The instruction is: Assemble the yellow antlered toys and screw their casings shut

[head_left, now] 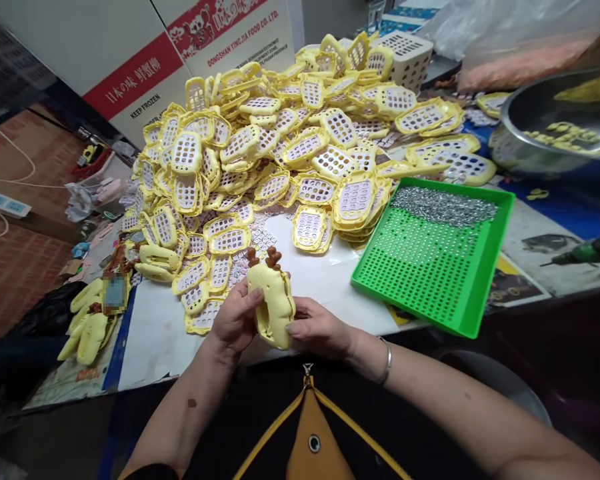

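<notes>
Between my two hands, just over the table's front edge, is a pale yellow plastic toy shell (pixel 279 310) with two brown antler-like pieces at its top. My left hand (pixel 237 317) grips its left side, thumb lying on the front face. From the right, my right hand (pixel 317 327) holds the lower side with thumb and fingers. A dark gap shows along the shell's middle. Beyond my hands lies a large heap of yellow-rimmed toy panels (pixel 313 147) with rows of square holes, some with small white tiles showing.
A green perforated tray (pixel 433 277) at right holds many small screws (pixel 445 203). Behind it stands a metal bowl (pixel 525 120) with small yellow parts. A power screwdriver (pixel 590 248) points in from the right edge. More yellow shells (pixel 93 337) lie at left; a white perforated basket (pixel 407 57) stands behind.
</notes>
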Action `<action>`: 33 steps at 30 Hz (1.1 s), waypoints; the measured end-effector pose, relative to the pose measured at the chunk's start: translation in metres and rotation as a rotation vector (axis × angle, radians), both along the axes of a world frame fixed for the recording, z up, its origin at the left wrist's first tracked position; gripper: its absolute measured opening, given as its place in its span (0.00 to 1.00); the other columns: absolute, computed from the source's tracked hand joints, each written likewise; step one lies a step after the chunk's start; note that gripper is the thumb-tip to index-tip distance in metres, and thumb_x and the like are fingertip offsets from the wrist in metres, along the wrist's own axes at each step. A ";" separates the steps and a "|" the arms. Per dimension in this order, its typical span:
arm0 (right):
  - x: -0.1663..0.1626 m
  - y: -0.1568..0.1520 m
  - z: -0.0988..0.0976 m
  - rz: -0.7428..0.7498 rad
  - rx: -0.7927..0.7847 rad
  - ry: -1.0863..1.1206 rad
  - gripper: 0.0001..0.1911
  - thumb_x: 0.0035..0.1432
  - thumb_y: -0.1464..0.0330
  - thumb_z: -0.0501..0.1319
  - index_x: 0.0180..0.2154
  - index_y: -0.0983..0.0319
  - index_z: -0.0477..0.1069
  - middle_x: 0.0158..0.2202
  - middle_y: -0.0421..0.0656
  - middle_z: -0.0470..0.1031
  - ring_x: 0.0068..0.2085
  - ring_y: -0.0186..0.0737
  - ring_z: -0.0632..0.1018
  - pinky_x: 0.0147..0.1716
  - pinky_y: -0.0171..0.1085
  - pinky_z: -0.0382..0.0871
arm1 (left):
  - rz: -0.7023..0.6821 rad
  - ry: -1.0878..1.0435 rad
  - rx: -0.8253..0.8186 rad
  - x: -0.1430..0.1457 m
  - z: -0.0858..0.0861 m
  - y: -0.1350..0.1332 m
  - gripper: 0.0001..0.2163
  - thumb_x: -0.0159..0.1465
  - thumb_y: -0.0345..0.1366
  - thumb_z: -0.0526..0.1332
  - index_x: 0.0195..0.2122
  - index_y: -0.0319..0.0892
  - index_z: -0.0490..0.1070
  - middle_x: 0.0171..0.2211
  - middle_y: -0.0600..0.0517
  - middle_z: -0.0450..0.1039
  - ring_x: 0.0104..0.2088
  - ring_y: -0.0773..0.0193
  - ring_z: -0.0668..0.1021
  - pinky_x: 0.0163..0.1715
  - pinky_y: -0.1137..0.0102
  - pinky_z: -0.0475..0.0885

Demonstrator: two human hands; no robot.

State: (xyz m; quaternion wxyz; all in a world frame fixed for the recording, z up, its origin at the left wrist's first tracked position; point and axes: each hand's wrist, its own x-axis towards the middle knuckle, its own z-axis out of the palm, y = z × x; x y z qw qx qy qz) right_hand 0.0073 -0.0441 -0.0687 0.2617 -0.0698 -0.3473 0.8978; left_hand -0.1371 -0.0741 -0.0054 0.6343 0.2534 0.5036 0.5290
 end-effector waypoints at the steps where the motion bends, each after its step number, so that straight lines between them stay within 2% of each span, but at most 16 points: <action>1: 0.002 0.001 0.001 -0.049 0.070 -0.067 0.24 0.47 0.53 0.67 0.41 0.63 0.76 0.35 0.44 0.78 0.36 0.40 0.77 0.40 0.39 0.71 | 0.029 -0.008 -0.004 0.000 -0.001 -0.001 0.23 0.48 0.41 0.72 0.44 0.40 0.74 0.40 0.45 0.79 0.43 0.53 0.80 0.43 0.64 0.75; 5: 0.009 0.007 0.007 -0.408 0.391 -0.358 0.23 0.57 0.53 0.59 0.50 0.58 0.72 0.44 0.44 0.77 0.42 0.41 0.76 0.45 0.40 0.70 | 0.104 0.040 -0.020 0.000 -0.009 -0.003 0.21 0.48 0.34 0.72 0.44 0.40 0.71 0.38 0.48 0.79 0.39 0.56 0.81 0.42 0.64 0.75; 7: 0.010 0.009 0.009 -0.452 0.464 -0.405 0.21 0.61 0.54 0.55 0.51 0.56 0.71 0.46 0.43 0.77 0.45 0.42 0.76 0.49 0.42 0.69 | 0.093 0.035 -0.031 0.000 -0.013 -0.003 0.21 0.49 0.34 0.71 0.44 0.41 0.70 0.40 0.48 0.79 0.40 0.56 0.80 0.43 0.62 0.75; 9: 0.010 0.010 0.008 -0.406 0.403 -0.361 0.21 0.61 0.54 0.55 0.50 0.55 0.73 0.47 0.42 0.77 0.49 0.43 0.75 0.53 0.43 0.66 | 0.071 0.000 -0.033 -0.001 -0.016 -0.004 0.21 0.50 0.36 0.71 0.45 0.41 0.70 0.41 0.47 0.78 0.42 0.55 0.80 0.45 0.61 0.74; 12: 0.006 0.007 0.004 -0.295 0.156 -0.217 0.21 0.57 0.53 0.60 0.49 0.54 0.73 0.50 0.41 0.76 0.53 0.43 0.74 0.57 0.45 0.65 | 0.027 -0.014 -0.008 -0.001 -0.017 -0.005 0.24 0.51 0.38 0.71 0.49 0.40 0.69 0.46 0.45 0.77 0.48 0.53 0.77 0.48 0.62 0.72; 15: 0.001 0.002 -0.002 -0.201 -0.055 -0.115 0.21 0.54 0.53 0.63 0.49 0.51 0.73 0.53 0.41 0.74 0.52 0.43 0.75 0.55 0.46 0.67 | 0.028 0.065 0.062 -0.002 -0.019 -0.007 0.25 0.53 0.39 0.69 0.53 0.43 0.68 0.52 0.45 0.73 0.53 0.54 0.74 0.51 0.64 0.69; 18: -0.003 -0.003 -0.006 -0.151 -0.196 -0.072 0.23 0.52 0.53 0.65 0.50 0.50 0.71 0.53 0.41 0.75 0.52 0.43 0.75 0.53 0.46 0.68 | -0.012 0.180 0.138 -0.007 -0.023 -0.008 0.26 0.57 0.39 0.67 0.57 0.47 0.65 0.58 0.47 0.67 0.58 0.56 0.70 0.56 0.65 0.65; 23: -0.003 -0.007 -0.008 -0.166 -0.203 -0.077 0.23 0.53 0.54 0.64 0.51 0.51 0.71 0.55 0.41 0.73 0.55 0.42 0.72 0.55 0.44 0.66 | -0.112 0.382 0.178 -0.018 -0.024 -0.007 0.26 0.59 0.38 0.65 0.58 0.46 0.64 0.60 0.47 0.64 0.62 0.57 0.63 0.61 0.65 0.57; 27: -0.002 -0.009 -0.009 -0.147 -0.223 -0.099 0.26 0.52 0.53 0.64 0.52 0.53 0.69 0.52 0.43 0.75 0.53 0.43 0.74 0.54 0.46 0.67 | -0.161 0.353 0.158 -0.020 -0.019 -0.004 0.25 0.57 0.37 0.67 0.56 0.46 0.66 0.59 0.47 0.66 0.61 0.56 0.66 0.60 0.64 0.60; 30: 0.000 -0.007 -0.011 -0.129 -0.096 -0.113 0.26 0.55 0.50 0.61 0.53 0.53 0.68 0.51 0.43 0.75 0.51 0.42 0.75 0.55 0.46 0.66 | -0.138 0.270 0.104 -0.017 -0.019 -0.003 0.22 0.53 0.36 0.70 0.50 0.43 0.71 0.51 0.45 0.74 0.52 0.54 0.74 0.53 0.63 0.68; 33: 0.007 -0.001 -0.008 -0.203 0.265 -0.250 0.26 0.60 0.50 0.54 0.55 0.55 0.65 0.52 0.45 0.73 0.50 0.41 0.74 0.54 0.43 0.65 | -0.027 0.169 0.033 -0.012 -0.022 -0.003 0.21 0.48 0.35 0.73 0.43 0.40 0.73 0.40 0.47 0.79 0.41 0.58 0.79 0.44 0.65 0.73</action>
